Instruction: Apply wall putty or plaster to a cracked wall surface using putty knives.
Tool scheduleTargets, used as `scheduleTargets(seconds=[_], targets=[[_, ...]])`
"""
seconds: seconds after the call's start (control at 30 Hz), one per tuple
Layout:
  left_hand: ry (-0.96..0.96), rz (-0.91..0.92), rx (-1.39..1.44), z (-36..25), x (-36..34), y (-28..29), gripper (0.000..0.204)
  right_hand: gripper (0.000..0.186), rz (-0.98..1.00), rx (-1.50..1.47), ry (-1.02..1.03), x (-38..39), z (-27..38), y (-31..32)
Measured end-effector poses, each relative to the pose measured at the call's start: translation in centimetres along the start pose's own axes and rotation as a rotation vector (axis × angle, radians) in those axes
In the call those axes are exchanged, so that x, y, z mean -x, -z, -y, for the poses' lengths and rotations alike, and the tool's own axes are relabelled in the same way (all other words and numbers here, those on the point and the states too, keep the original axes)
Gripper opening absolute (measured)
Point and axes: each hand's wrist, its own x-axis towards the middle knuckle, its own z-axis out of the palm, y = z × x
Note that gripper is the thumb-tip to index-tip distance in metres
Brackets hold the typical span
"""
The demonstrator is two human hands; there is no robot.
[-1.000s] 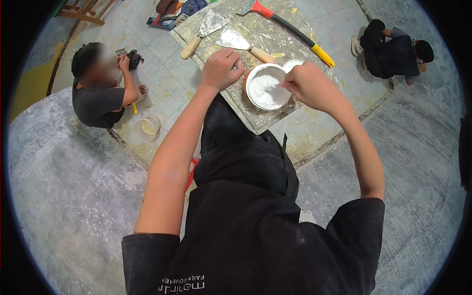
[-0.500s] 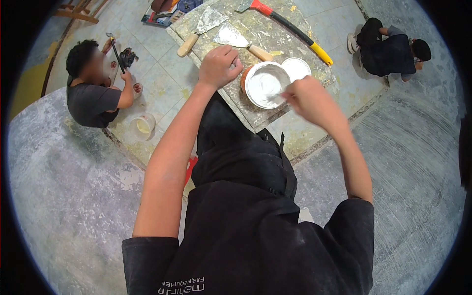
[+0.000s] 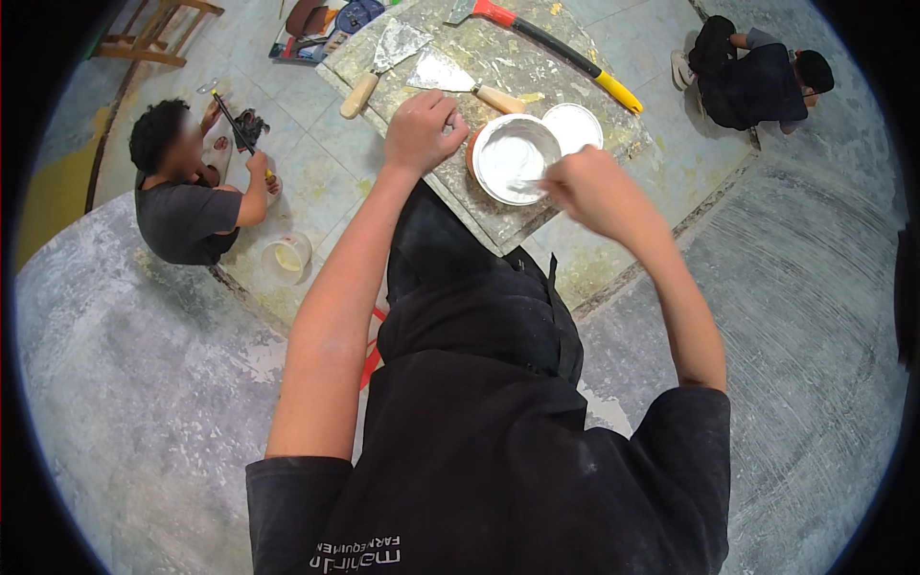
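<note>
An orange-brown tub [image 3: 472, 159] with a white rim holds smooth white paste [image 3: 515, 158] on a worn, paint-stained table. My right hand [image 3: 586, 187] is closed around a thin, paste-coated tool [image 3: 530, 185], its end dipping into the tub's near right side. The hand hides most of that tool, so its kind is unclear. Left of the tub, my left hand [image 3: 420, 132] rests at the table's edge with curled fingers, seemingly holding nothing. Just beyond it lie a wide putty knife [image 3: 446, 72] and a second scraper [image 3: 398, 46], both with wooden handles.
A white lid [image 3: 577, 125] lies against the tub's right side. Farther back is a long-handled red, black and yellow scraper [image 3: 546, 43]. On the floor are a person [image 3: 187, 192] with a tool at left, a translucent bucket [image 3: 287, 259], and another crouching person [image 3: 752, 86] at right.
My right hand keeps the tool in the paste and has shifted only slightly, while the left stays put. The person at left has swung their long tool to a new angle.
</note>
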Motion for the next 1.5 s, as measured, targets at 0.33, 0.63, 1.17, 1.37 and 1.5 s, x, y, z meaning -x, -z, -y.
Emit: scheduleTargets(seconds=[0.33,0.63,1.17,1.37,1.5], targets=[[-0.012,-0.021,0.012,0.1,-0.1,-0.6,0.011,0.006,-0.078,0.109,-0.067,0.4,0.9,0.3],[-0.019,-0.030,-0.003,0.1,-0.1,-0.6,0.010,0.019,-0.082,0.066,-0.076,2.6,1.0,2.2],[0.076,0.033,0.115,-1.3,-0.4,0.3,0.013,0.020,-0.401,-0.406,-0.318,7.3,1.9,1.5],[0.150,-0.238,-0.382,-1.7,-0.6,6.8,0.028,0.013,-0.665,-0.437,-0.281,7.9,2.4,-1.2],[0.332,-0.015,-0.320,2.4,0.1,9.0,0.037,0.012,-0.779,-0.423,-0.227,7.1,3.3,-1.1]])
